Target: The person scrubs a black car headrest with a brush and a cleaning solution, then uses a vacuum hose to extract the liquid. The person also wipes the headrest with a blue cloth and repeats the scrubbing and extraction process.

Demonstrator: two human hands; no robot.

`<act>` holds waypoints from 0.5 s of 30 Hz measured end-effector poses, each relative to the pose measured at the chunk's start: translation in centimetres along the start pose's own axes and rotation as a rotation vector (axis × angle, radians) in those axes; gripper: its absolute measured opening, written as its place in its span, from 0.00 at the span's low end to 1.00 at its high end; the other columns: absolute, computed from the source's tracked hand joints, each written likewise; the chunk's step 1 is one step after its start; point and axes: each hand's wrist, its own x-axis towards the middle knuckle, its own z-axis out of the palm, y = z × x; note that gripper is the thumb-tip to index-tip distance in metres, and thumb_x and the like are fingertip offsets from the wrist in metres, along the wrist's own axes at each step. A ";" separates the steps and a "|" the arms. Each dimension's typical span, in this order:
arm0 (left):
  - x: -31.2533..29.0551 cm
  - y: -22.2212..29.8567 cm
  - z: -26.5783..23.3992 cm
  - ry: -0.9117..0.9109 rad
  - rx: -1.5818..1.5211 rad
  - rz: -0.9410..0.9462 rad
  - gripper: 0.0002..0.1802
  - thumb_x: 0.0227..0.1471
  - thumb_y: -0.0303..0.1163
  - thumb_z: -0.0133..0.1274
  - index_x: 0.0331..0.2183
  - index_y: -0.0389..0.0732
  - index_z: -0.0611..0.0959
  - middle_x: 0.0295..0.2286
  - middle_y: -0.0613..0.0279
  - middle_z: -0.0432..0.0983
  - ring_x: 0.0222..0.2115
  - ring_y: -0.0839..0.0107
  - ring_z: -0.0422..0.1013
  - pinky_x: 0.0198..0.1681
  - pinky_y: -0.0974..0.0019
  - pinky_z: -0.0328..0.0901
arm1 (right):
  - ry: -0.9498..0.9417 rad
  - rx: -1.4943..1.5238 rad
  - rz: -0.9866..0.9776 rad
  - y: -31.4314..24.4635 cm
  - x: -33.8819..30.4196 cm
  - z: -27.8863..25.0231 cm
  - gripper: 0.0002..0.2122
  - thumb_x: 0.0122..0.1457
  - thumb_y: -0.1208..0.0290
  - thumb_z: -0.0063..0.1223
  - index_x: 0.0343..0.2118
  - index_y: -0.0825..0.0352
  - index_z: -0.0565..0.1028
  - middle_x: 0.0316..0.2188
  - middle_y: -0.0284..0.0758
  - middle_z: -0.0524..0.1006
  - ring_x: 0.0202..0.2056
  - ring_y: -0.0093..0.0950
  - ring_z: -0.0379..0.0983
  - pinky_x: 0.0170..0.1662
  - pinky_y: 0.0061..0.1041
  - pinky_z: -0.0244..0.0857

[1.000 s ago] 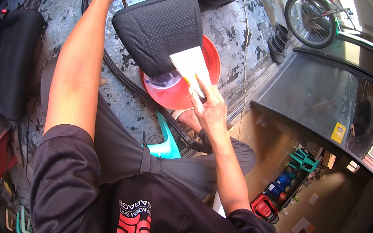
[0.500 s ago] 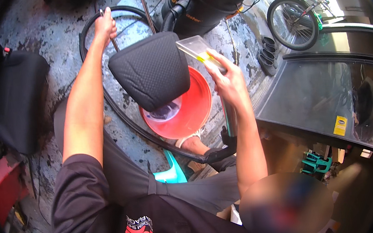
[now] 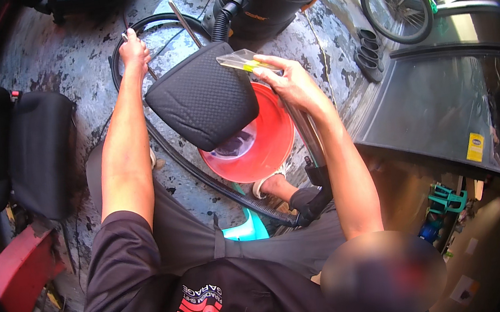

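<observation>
A black textured headrest [image 3: 203,96] hangs over a red bucket [image 3: 278,131], its two metal posts pointing away from me. My left hand [image 3: 135,53] is closed round one post; the other post [image 3: 186,24] stands free. In my right hand [image 3: 296,86] is a clear plastic vacuum nozzle [image 3: 236,59] with a yellow-green band. The nozzle's wide mouth lies at the headrest's upper right edge. Below that hand, the tool's clear tube [image 3: 309,134] runs down to a black hose [image 3: 229,189]. Inside the bucket, a pale round container with something dark is partly hidden by the headrest.
A black vacuum drum [image 3: 265,15] stands beyond the headrest, its hose looping round the bucket. Black car seats [image 3: 42,142] are at the left. To the right are black sandals [image 3: 368,56], a bicycle [image 3: 396,7] and a dark glass panel [image 3: 424,111]. A turquoise stool [image 3: 249,227] is below.
My right hand has brought the nozzle leftward, over the headrest's edge. The left hand keeps its hold on the post. The whole view has shifted slightly.
</observation>
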 end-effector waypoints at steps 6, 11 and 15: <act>0.4 0.1 -0.2 0.018 0.035 0.003 0.32 0.74 0.58 0.46 0.21 0.51 0.64 0.12 0.73 0.55 0.09 0.78 0.51 0.12 0.67 0.42 | 0.042 -0.040 -0.022 0.4 -4.1 0.6 0.25 0.69 0.58 0.65 0.66 0.61 0.77 0.33 0.32 0.85 0.24 0.18 0.70 0.31 0.24 0.67; 1.3 0.2 -1.0 0.003 0.048 -0.013 0.32 0.74 0.59 0.45 0.21 0.51 0.64 0.13 0.73 0.54 0.09 0.78 0.49 0.12 0.67 0.42 | 0.019 -0.008 0.109 -0.7 -6.8 0.7 0.25 0.68 0.59 0.63 0.65 0.65 0.77 0.42 0.38 0.88 0.42 0.24 0.82 0.50 0.30 0.75; 0.9 0.2 -0.6 0.012 0.048 -0.027 0.32 0.74 0.59 0.45 0.21 0.52 0.64 0.13 0.73 0.53 0.09 0.78 0.49 0.12 0.67 0.41 | 0.062 -0.012 0.127 0.9 -8.7 1.2 0.26 0.68 0.58 0.64 0.65 0.64 0.77 0.50 0.41 0.87 0.51 0.31 0.83 0.57 0.33 0.73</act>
